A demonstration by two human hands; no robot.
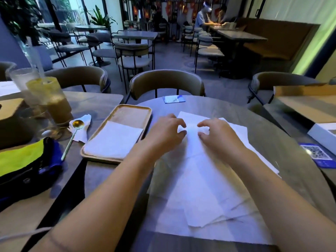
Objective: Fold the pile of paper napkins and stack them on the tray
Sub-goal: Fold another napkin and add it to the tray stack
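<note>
A loose pile of white paper napkins (203,180) lies spread on the round table in front of me. My left hand (163,133) and my right hand (216,135) sit side by side on the far part of the top napkin, fingers curled, fingertips pinching the paper near its far edge. To the left stands a wooden tray (131,113) with a stack of folded white napkins (113,140) in its near half; the far half is bare wood.
Left of the tray lie a gold spoon (77,125) on a crumpled napkin, iced drinks (52,99) and a black-and-yellow bag (23,164). A blue card (173,99) sits at the far edge, a QR sign (318,153) and white box (323,131) at right.
</note>
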